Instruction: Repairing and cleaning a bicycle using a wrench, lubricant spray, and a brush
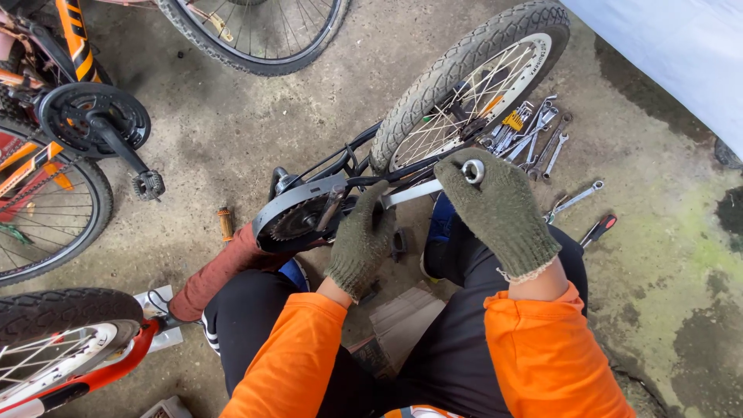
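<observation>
- Green knit gloves on both our hands, orange sleeves above 'em, we're crouched over a small black-framed bike lying on the concrete floor (232,147).
- Right hand (499,207) is closed round a silver ring-end wrench (474,171), ring poking out by the thumb, shaft running left toward the crank.
- Left hand (361,238) is wrapped on the black crank arm area, right next to the grey chainguard w/ sprocket (292,218). Hands apart, each clamped on its own bit.
- Knobby rear wheel w/ white rim (470,81) sits just above the wrench.
- Pile of silver spanners (534,133) by that wheel, one more spanner (574,200) and a red-handled screwdriver (599,230) near our right knee.
- Orange grip (225,223) lying left of the chainguard.
</observation>
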